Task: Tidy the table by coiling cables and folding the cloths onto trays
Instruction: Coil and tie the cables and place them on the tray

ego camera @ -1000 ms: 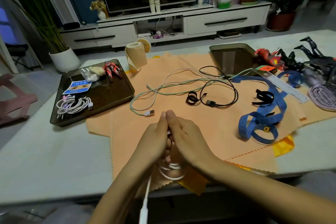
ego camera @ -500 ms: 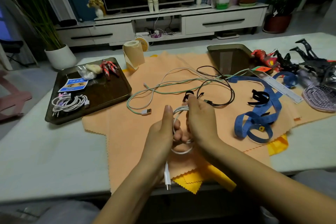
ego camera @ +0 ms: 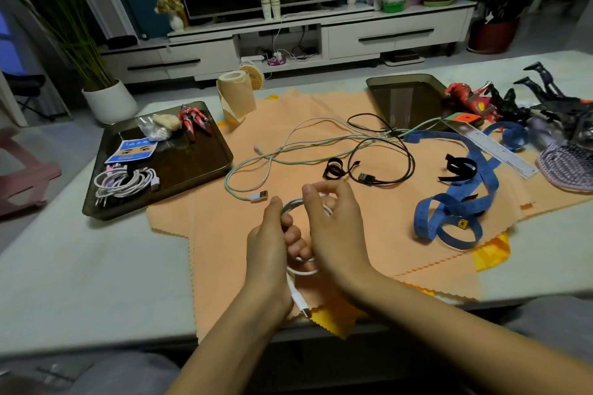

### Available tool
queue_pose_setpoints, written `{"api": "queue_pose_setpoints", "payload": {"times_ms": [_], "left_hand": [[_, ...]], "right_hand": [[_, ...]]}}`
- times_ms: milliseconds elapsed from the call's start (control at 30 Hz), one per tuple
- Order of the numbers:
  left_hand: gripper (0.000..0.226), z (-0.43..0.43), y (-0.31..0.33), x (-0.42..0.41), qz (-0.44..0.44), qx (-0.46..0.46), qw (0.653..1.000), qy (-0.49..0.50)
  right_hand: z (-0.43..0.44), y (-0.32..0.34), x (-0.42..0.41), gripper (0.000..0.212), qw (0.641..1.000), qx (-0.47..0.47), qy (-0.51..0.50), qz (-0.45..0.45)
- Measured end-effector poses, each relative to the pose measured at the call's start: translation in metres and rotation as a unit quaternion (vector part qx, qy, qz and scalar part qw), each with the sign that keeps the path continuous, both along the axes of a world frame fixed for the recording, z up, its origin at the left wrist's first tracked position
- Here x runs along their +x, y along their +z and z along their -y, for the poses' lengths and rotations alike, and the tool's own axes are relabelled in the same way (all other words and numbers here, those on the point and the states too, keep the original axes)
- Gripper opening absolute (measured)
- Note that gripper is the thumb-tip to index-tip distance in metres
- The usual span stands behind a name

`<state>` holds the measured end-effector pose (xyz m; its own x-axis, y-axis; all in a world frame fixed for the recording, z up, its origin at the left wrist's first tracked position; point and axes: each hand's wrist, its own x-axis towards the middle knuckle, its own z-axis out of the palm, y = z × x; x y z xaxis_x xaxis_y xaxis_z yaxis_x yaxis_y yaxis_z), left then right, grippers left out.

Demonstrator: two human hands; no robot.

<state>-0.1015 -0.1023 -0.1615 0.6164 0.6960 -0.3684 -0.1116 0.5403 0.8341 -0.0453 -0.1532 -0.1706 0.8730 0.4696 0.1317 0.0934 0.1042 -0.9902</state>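
Note:
A white cable point(ego camera: 301, 269) is wound into a small coil between my hands, above the orange cloth point(ego camera: 369, 228). My left hand point(ego camera: 269, 250) grips the coil's left side, and the cable's plug end hangs down by my wrist. My right hand point(ego camera: 337, 231) holds the coil's top and right side with curled fingers. A mint-green cable point(ego camera: 288, 151) and a black cable point(ego camera: 394, 151) lie loose on the cloth. The left tray point(ego camera: 205, 167) carries a coiled white cable point(ego camera: 125, 183). A second dark tray point(ego camera: 404, 99) stands at the back right.
A blue measuring tape point(ego camera: 455, 205), black straps point(ego camera: 457, 167), a ruler point(ego camera: 494, 147), toy figures point(ego camera: 545, 102) and a knitted piece point(ego camera: 568, 163) crowd the right side. A tape roll point(ego camera: 236, 96) stands behind the cloth. Yellow cloth point(ego camera: 491, 250) pokes out underneath.
The loose tail of the white cable has shortened as it got wound onto the coil. My right hand moved up over the coil's top; both hands shifted slightly forward.

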Motion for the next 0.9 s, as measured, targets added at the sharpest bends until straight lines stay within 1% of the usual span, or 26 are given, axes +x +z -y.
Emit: {"api": "queue_pose_setpoints", "payload": {"times_ms": [67, 133, 200, 233, 300, 333, 400, 467, 533, 633, 700, 733, 800, 867, 900], "left_hand": [[0.039, -0.005, 0.003, 0.000, 0.033, -0.098, 0.994, -0.035], [0.039, -0.009, 0.002, 0.000, 0.055, -0.137, 0.988, -0.036], [0.035, -0.011, 0.002, -0.001, 0.070, -0.149, 0.986, -0.033], [0.032, -0.011, 0.002, -0.002, 0.076, -0.154, 0.984, -0.039], [0.026, -0.013, 0.003, -0.005, 0.081, -0.166, 0.981, -0.052], [0.026, -0.015, 0.004, -0.006, 0.080, -0.167, 0.981, -0.057], [0.026, -0.017, 0.009, -0.008, 0.073, -0.155, 0.983, -0.071], [0.023, -0.019, 0.012, -0.009, 0.054, -0.125, 0.988, -0.074], [0.023, -0.022, 0.013, -0.009, 0.031, -0.069, 0.995, -0.067], [0.030, -0.027, 0.012, -0.008, -0.008, 0.067, 0.994, -0.087], [0.036, -0.027, 0.010, -0.009, -0.034, 0.159, 0.982, -0.095], [0.039, -0.025, 0.009, -0.009, -0.035, 0.191, 0.976, -0.097], [0.043, -0.016, 0.004, -0.008, -0.027, 0.241, 0.966, -0.094], [0.040, -0.006, 0.001, -0.005, -0.012, 0.272, 0.960, -0.070], [0.038, -0.003, 0.000, -0.004, -0.001, 0.269, 0.962, -0.049]], "right_hand": [[0.000, 0.000, 0.006, 0.012, 0.999, -0.016, 0.009, 0.046], [0.000, -0.002, 0.007, 0.014, 0.996, -0.020, 0.021, 0.087], [0.000, -0.003, 0.006, 0.014, 0.990, -0.022, 0.037, 0.131], [0.000, -0.003, 0.006, 0.013, 0.989, -0.017, 0.053, 0.138], [-0.001, -0.002, 0.004, 0.013, 0.990, 0.015, 0.082, 0.111], [-0.001, -0.002, 0.005, 0.013, 0.990, 0.024, 0.076, 0.113], [-0.001, -0.001, 0.008, 0.013, 0.987, 0.009, 0.041, 0.157], [-0.002, 0.000, 0.010, 0.015, 0.982, -0.011, 0.028, 0.184], [-0.002, 0.000, 0.012, 0.017, 0.979, -0.025, 0.021, 0.201], [-0.002, -0.001, 0.014, 0.019, 0.965, -0.047, 0.014, 0.256], [-0.001, -0.001, 0.015, 0.019, 0.955, -0.045, 0.002, 0.292], [-0.001, -0.001, 0.015, 0.018, 0.952, -0.039, -0.007, 0.303], [0.000, -0.002, 0.016, 0.012, 0.954, -0.029, -0.023, 0.298], [-0.001, -0.003, 0.017, 0.007, 0.966, -0.020, -0.035, 0.255], [-0.002, -0.003, 0.017, 0.005, 0.973, -0.016, -0.034, 0.228]]}}
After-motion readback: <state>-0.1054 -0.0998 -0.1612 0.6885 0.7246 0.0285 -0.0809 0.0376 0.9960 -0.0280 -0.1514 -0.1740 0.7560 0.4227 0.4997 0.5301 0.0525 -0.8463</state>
